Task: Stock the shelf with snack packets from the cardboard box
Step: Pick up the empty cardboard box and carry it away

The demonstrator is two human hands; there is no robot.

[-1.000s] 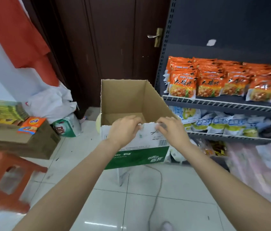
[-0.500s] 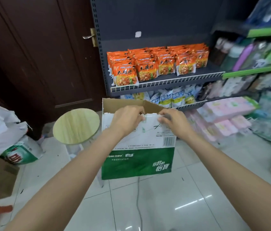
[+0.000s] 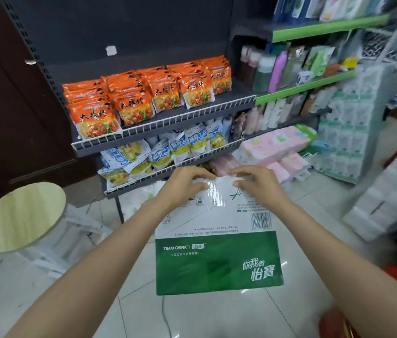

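Both hands, left hand [image 3: 184, 182] and right hand [image 3: 256, 182], curl over the top edge of the cardboard box [image 3: 217, 240] at frame centre, gripping it side by side. Beyond them, up and to the left, the shelf [image 3: 163, 124] of orange snack packets [image 3: 134, 103] runs across; the left hand is nearer it.

cardboard box [image 3: 217, 240] interior hidden, red object [image 3: 339, 323] cropped
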